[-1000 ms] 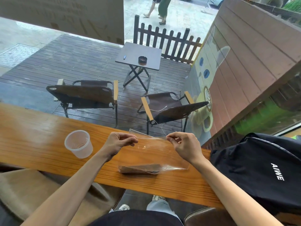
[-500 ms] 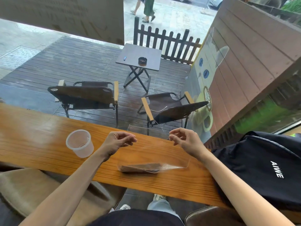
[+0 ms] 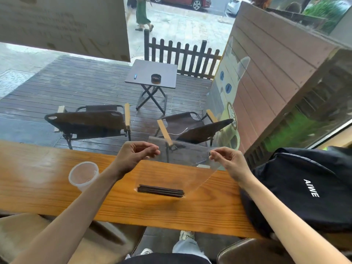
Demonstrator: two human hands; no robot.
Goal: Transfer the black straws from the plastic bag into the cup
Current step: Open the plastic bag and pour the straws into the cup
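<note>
A clear plastic bag (image 3: 182, 168) stands upright over the wooden counter (image 3: 38, 183), stretched between my two hands. My left hand (image 3: 133, 155) pinches its top left corner and my right hand (image 3: 228, 161) pinches the top right corner. Several black straws (image 3: 161, 191) lie in a flat bundle at the bag's bottom, resting on the counter. An empty translucent plastic cup (image 3: 83, 175) stands on the counter to the left of my left forearm.
A black backpack (image 3: 304, 187) lies on the counter's right end, close to my right arm. Beyond the counter a window looks onto a deck with two folding chairs (image 3: 91, 122) and a small table (image 3: 152, 75). A stool seat (image 3: 245, 252) sits below right.
Both hands have moved apart and lifted the bag's top, pulling it taut and upright. The straws have settled into a dark bundle at the bottom.
</note>
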